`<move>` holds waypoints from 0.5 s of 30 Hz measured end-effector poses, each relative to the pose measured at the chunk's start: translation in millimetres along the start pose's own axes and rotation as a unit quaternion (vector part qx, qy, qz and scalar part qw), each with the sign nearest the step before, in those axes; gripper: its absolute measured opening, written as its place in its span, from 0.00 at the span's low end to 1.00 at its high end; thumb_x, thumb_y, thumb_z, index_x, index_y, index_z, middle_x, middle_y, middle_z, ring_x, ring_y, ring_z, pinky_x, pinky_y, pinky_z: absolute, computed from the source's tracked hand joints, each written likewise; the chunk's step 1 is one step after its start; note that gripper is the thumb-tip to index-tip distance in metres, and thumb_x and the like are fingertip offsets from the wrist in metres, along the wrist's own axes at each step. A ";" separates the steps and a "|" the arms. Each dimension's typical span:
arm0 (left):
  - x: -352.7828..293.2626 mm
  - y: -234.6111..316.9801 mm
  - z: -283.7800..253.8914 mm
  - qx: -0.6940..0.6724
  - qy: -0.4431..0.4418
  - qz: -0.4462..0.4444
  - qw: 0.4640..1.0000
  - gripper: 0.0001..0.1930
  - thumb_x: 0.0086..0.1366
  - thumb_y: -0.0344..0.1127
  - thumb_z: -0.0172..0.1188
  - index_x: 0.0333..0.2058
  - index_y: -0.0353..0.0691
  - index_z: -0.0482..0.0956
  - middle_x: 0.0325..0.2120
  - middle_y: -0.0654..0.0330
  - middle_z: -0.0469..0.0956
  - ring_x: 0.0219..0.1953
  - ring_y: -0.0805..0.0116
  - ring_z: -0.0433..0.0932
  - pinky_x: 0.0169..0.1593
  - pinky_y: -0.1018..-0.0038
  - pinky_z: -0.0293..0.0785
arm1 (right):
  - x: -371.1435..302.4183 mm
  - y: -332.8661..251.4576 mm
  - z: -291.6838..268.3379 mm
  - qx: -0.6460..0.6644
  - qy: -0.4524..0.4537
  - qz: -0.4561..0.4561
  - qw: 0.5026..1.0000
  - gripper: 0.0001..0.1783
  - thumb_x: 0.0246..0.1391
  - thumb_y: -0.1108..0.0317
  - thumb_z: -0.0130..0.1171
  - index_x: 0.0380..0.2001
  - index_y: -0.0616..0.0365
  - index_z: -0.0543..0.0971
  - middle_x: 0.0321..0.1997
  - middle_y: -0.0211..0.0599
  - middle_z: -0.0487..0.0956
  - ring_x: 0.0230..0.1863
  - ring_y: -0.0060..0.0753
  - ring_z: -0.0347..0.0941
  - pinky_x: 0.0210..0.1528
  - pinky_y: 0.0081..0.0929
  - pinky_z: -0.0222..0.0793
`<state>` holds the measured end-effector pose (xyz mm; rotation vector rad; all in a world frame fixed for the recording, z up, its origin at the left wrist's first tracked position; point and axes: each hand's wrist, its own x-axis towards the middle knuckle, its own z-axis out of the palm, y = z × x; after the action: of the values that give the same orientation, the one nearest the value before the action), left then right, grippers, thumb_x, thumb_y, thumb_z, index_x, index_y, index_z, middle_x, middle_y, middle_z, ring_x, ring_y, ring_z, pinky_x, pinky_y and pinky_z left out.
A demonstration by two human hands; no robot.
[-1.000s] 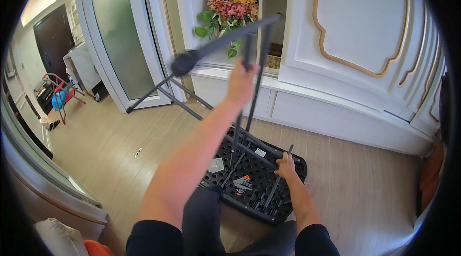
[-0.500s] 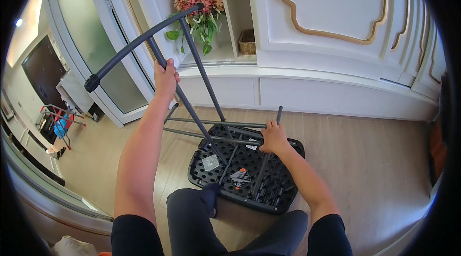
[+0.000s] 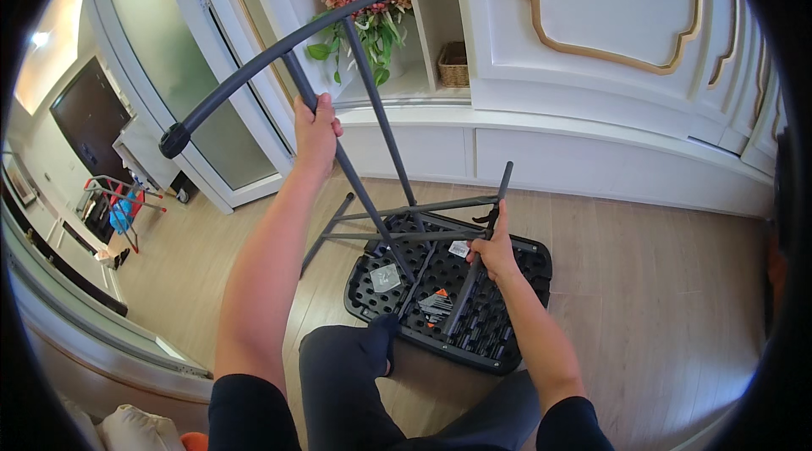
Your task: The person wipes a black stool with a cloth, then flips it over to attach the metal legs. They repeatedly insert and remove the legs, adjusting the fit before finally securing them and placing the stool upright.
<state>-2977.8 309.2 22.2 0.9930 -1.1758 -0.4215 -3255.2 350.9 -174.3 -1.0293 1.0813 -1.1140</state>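
I grip a grey leg (image 3: 361, 185) with left fingers (image 3: 325, 107); right fingers (image 3: 502, 219) clasp a bar (image 3: 461, 299). Black panel (image 3: 491, 342) lies on floor (image 3: 643, 307).

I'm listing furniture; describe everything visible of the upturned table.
The table lies underside up on the floor, its black top, seemingly plastic, with holes and stickers. Of its grey, seemingly metal legs, one frame slants up to a curved, black-capped bar. The left grip holds that frame; the right grip is on the lower tubes.

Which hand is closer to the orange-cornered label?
Right. The right hand is on a grey bar, above and right of the label in the picture; the left hand grips a grey leg farther off, up and left.
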 end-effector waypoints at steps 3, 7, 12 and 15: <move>-15.7 14.0 20.1 0.013 -0.021 0.012 1.000 0.08 0.68 0.37 0.48 0.36 0.42 0.60 0.21 0.66 0.63 0.20 0.77 0.64 0.24 0.79 0.66 | -6.6 11.6 0.6 0.060 0.066 -0.072 0.993 0.54 0.38 0.90 0.47 0.67 0.39 0.40 0.26 0.41 0.72 0.14 0.28 0.67 0.13 0.23 0.62; -57.6 28.9 63.9 -0.023 -0.133 0.024 0.991 0.07 0.68 0.34 0.49 0.39 0.43 0.60 0.25 0.66 0.64 0.21 0.77 0.64 0.24 0.79 0.65 | -24.1 19.0 -24.6 0.113 0.097 -0.082 0.985 0.53 0.36 0.89 0.47 0.66 0.44 0.44 0.28 0.41 0.70 0.13 0.27 0.65 0.13 0.22 0.61; -139.1 50.3 163.0 0.151 -0.234 0.112 0.954 0.13 0.65 0.39 0.52 0.43 0.38 0.66 0.29 0.54 0.73 0.31 0.58 0.74 0.37 0.66 0.70 | -45.8 16.4 -99.8 0.180 0.064 0.001 0.982 0.41 0.43 0.78 0.53 0.63 0.51 0.53 0.27 0.40 0.73 0.14 0.29 0.66 0.14 0.24 0.62; -205.7 68.1 228.0 0.109 -0.372 0.053 0.920 0.17 0.62 0.38 0.54 0.46 0.37 0.66 0.33 0.42 0.74 0.41 0.43 0.73 0.43 0.58 0.68 | -48.0 58.7 -177.0 0.256 0.010 0.068 0.964 0.24 0.57 0.61 0.51 0.55 0.55 0.63 0.33 0.34 0.75 0.26 0.30 0.71 0.21 0.27 0.68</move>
<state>-3274.7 400.1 -28.1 0.9771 -1.9890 -0.6184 -3424.6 392.2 -255.9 -0.5267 0.8018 -1.2083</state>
